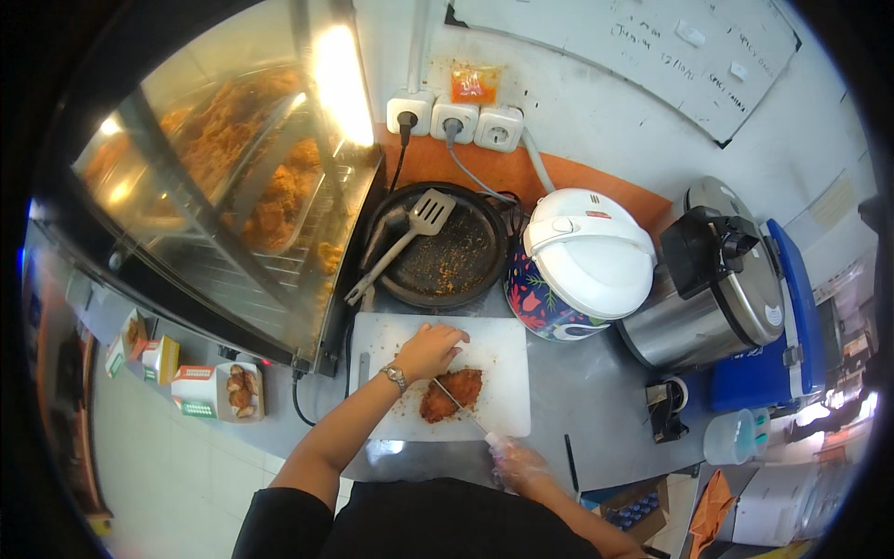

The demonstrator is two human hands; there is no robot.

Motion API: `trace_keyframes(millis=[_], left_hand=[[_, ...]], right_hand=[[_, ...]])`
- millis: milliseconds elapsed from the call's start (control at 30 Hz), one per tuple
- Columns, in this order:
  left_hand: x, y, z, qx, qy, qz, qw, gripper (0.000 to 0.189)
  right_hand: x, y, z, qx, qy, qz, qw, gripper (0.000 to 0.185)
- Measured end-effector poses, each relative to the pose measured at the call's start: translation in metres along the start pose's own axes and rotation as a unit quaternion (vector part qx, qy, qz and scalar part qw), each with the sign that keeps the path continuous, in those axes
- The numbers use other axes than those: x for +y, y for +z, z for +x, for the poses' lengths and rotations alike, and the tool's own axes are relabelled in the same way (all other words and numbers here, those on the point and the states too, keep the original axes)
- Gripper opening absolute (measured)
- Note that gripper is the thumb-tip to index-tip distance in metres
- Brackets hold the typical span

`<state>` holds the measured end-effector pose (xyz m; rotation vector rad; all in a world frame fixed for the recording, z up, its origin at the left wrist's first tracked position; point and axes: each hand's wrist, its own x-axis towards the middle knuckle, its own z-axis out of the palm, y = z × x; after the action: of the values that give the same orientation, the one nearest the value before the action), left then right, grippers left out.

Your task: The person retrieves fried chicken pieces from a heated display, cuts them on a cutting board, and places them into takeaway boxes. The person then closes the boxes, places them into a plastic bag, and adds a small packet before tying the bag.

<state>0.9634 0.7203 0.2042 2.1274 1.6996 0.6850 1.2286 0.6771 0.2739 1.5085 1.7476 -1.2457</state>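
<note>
A breaded fried cutlet (464, 388) lies on a white cutting board (503, 342), with crumbs scattered around it. Across the cutlet runs the thin blade of a knife (473, 418), its tip toward the upper left. My right hand (520, 467), in a clear plastic glove, grips the knife's white handle at the board's front edge. My left hand (431, 351), bare and with a wristwatch, is over the board just beyond the blade tip. Its thumb and fingers are apart and nothing shows between them.
Behind the board sit a black pan (461, 251) with a slotted turner (426, 216), and a white-lidded rice cooker (594, 258). A lit glass food warmer (279, 279) borders the left. Filled paper boxes (199, 391) line the counter's left edge. To the right stand a steel pot (698, 314) and tape dispenser (663, 419).
</note>
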Motion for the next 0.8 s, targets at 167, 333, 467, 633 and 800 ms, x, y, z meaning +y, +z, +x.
trace_keyframes(millis=[167, 333, 467, 633, 800], left_hand=[[0.011, -0.016, 0.009, 0.028, -0.041, -0.046, 0.998, 0.021], [0.016, -0.034, -0.001, 0.053, -0.027, -0.061, 0.996, 0.022], [0.015, -0.024, -0.019, 0.011, -0.079, -0.04, 0.996, 0.02], [0.009, -0.006, -0.026, 0.039, -0.072, -0.023, 0.996, 0.021], [0.011, -0.007, -0.025, 0.061, -0.064, -0.032, 0.996, 0.02]], right_hand=[[0.007, -0.004, -0.01, 0.052, -0.028, -0.115, 0.992, 0.056], [0.017, 0.002, -0.015, 0.072, -0.068, -0.104, 0.99, 0.053], [0.019, 0.006, -0.003, 0.066, -0.117, -0.106, 0.985, 0.049], [0.029, 0.008, 0.018, 0.024, -0.115, -0.092, 0.989, 0.04], [0.025, 0.014, 0.015, 0.075, -0.157, -0.095, 0.98, 0.041]])
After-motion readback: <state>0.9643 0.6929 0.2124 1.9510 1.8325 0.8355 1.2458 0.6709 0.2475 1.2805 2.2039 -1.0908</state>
